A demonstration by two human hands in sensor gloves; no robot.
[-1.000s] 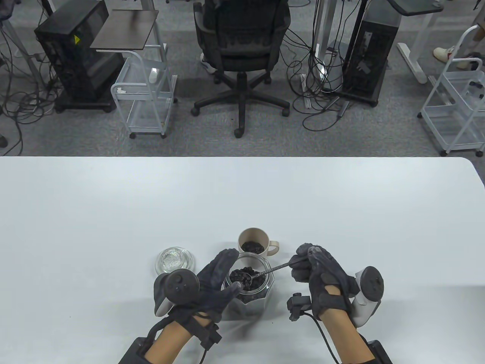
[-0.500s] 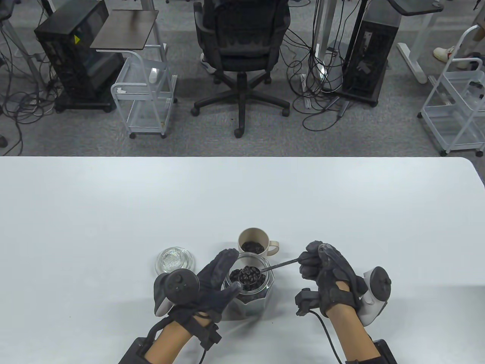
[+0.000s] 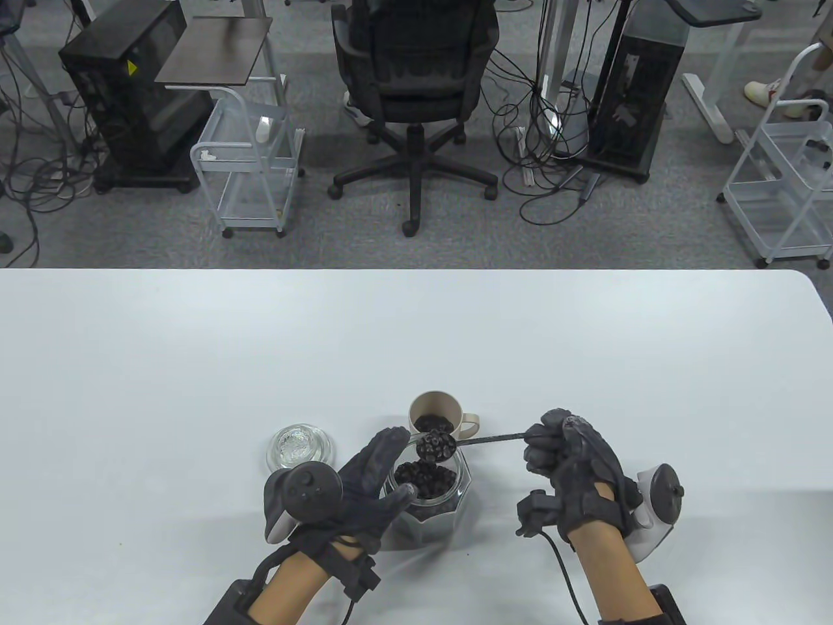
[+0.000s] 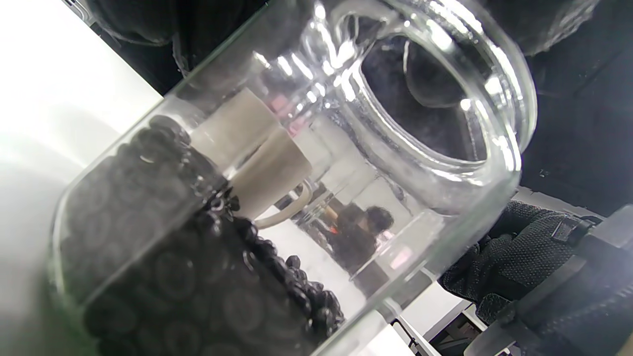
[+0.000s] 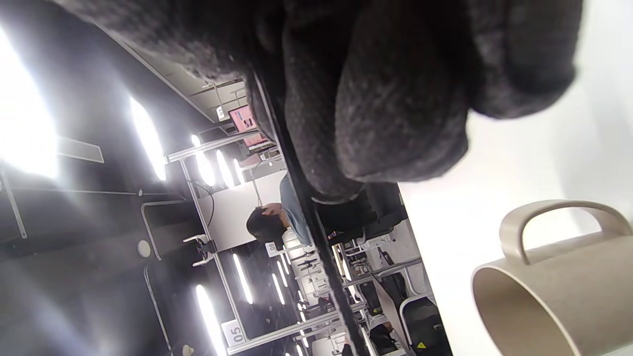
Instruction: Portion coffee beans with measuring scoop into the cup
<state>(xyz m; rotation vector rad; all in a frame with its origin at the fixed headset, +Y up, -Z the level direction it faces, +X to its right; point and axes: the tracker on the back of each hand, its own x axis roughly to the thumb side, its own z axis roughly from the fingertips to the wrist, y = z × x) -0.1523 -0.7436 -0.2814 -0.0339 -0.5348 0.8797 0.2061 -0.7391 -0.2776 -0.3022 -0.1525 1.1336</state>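
A glass jar (image 3: 429, 498) half full of dark coffee beans stands near the table's front; my left hand (image 3: 371, 478) grips its left side, and the jar (image 4: 296, 198) fills the left wrist view. Just behind it stands a beige cup (image 3: 435, 416) with beans in the bottom, its handle to the right; the cup (image 5: 554, 291) shows in the right wrist view too. My right hand (image 3: 559, 456) pinches the thin handle of a metal measuring scoop (image 3: 435, 446). The scoop's bowl, heaped with beans, hangs over the jar's far rim, right in front of the cup.
The jar's glass lid (image 3: 298, 446) lies on the table to the left of the jar. The white table (image 3: 195, 364) runs wide on both sides and beyond the cup. An office chair (image 3: 413, 78), carts and computer towers stand on the floor past its far edge.
My right hand lifted the loaded scoop out of the jar and carried it back toward the cup, the hand drifting right. The left hand and jar stayed put.
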